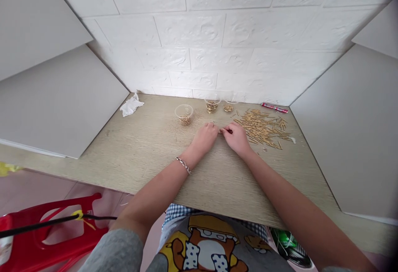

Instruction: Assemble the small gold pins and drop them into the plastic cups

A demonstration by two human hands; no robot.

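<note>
My left hand (205,137) is closed over the middle of the table, its fingertips curled inward. Right beside it, my right hand (236,137) pinches with thumb and forefinger, and the fingertips of both hands almost meet. What lies between them is too small and too hidden to make out. Just past my right hand spreads a loose pile of thin gold-coloured metal pins (259,127). Beyond my left hand stands a clear plastic cup (184,112) with small gold pieces in it. Two more clear cups, a left one (212,104) and a right one (229,105), hold similar pieces near the wall.
A red wrapped stick (275,107) lies at the back right, and a crumpled white tissue (132,105) at the back left. Grey panels (65,98) flank the wooden table (149,147). A red plastic stool (56,234) stands below at left, with a black cord (40,225) crossing it.
</note>
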